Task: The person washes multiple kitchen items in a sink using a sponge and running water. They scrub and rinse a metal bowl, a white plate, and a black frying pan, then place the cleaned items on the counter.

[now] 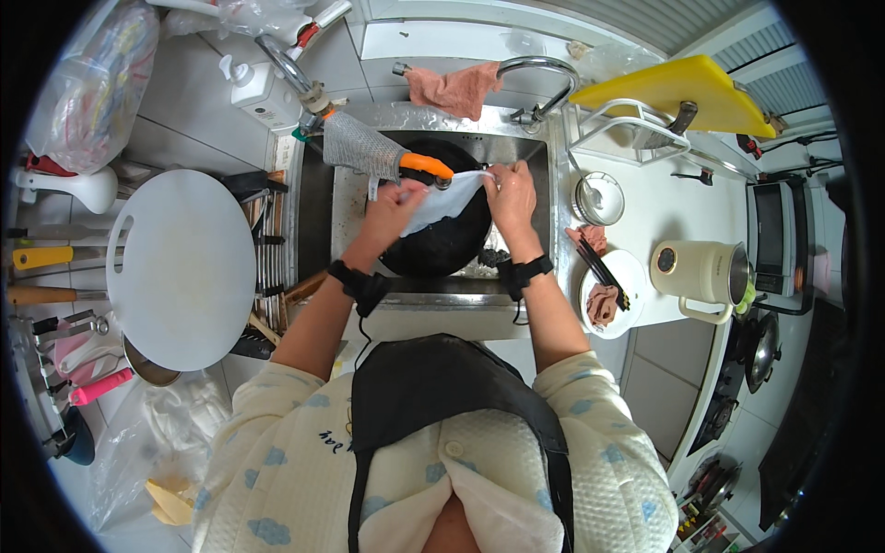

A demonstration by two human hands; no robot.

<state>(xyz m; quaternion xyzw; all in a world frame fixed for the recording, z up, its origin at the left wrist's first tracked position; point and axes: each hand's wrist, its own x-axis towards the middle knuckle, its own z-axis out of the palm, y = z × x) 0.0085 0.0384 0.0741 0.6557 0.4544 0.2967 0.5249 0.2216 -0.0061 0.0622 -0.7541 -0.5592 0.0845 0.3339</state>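
Note:
A thin white cloth is stretched over a black wok that sits in the steel sink. My right hand pinches the cloth's upper right corner. At its left side, my left hand has its fingers bent against the cloth; they are slightly blurred. Just above that hand reaches an orange-and-black tap nozzle, with a grey mesh cloth draped over the pipe behind it. A dark scouring ball lies right of the wok, near my right wrist.
A curved chrome tap carries a pink cloth. On the right counter are a glass bowl, a white plate with black chopsticks, and a cream jug-shaped appliance. A knife stands in a rack beside a yellow board.

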